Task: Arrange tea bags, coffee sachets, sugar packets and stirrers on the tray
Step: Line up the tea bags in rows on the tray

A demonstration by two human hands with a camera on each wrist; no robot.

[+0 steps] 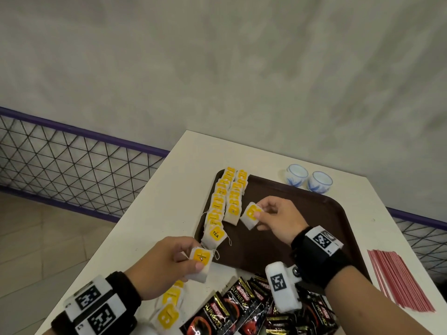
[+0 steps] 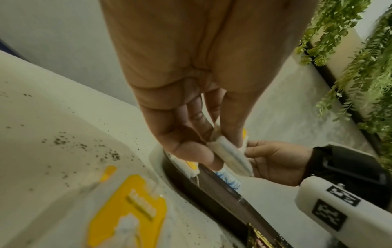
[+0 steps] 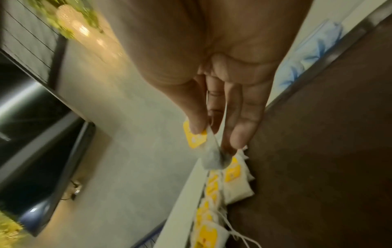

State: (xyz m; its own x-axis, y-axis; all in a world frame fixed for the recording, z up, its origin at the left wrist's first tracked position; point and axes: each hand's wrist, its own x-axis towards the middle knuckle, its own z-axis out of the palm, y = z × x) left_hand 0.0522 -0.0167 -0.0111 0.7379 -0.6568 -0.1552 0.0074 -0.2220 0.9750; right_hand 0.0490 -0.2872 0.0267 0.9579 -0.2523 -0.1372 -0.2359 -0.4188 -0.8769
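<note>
A dark brown tray (image 1: 302, 201) sits on the white table (image 1: 169, 189). Along the tray's 9 o'clock edge, two rows of yellow-tagged tea bags (image 1: 226, 201) lie overlapping, running from the far corner toward the near one; the rest of the tray floor shows bare brown.

The right hand (image 1: 278, 220) is over the middle of the tray, thumb and fingertips pinching one tea bag (image 1: 251, 215) just beside the inner row at its 3 o'clock side. The left hand (image 1: 167, 261) is at the tray's near left corner, around 7 o'clock, thumb and forefinger pinching a second tea bag (image 1: 201, 262) above the table edge of the tray; the wrist view shows the other fingers loosely extended beneath it.

At 6 o'clock of the tray, a heap of black coffee sachets (image 1: 242, 310) lies on the table, partly hidden by the right wrist's camera. A small pile of loose tea bags (image 1: 169, 308) lies under the left wrist. Red stirrers (image 1: 399, 279) lie in a bundle at 4 o'clock. Two blue-and-white cups (image 1: 308, 180) stand just beyond the tray's far edge at 1 o'clock
</note>
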